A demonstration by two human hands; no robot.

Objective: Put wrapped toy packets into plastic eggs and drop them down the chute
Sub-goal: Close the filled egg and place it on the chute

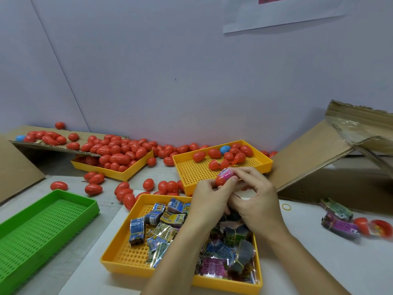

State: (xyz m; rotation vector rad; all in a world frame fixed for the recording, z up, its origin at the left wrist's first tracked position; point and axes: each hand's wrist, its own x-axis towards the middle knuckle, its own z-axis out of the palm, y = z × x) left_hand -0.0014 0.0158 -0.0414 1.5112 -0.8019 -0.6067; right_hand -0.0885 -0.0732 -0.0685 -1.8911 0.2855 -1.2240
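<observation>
Pink wrapped packet (226, 173) is seated in red egg half (221, 181), held above packet-filled yellow tray (119, 248).

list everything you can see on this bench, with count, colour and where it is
red eggs: too many to count, red, heaped in the far-left yellow tray, on the cardboard and loose on the bench
blue eggs: two, blue, one in the far-right yellow tray, one far left on the cardboard
yellow trays: three, yellow, two far, one near
toy packets: many, mixed colours, in the near yellow tray; a few at right
green tray: one, green, near left
rubber band: one, yellow, right of the hands
cardboard chute: one, brown, right
left hand: holds a red egg half with a pink packet
right hand: pinches the same egg
</observation>
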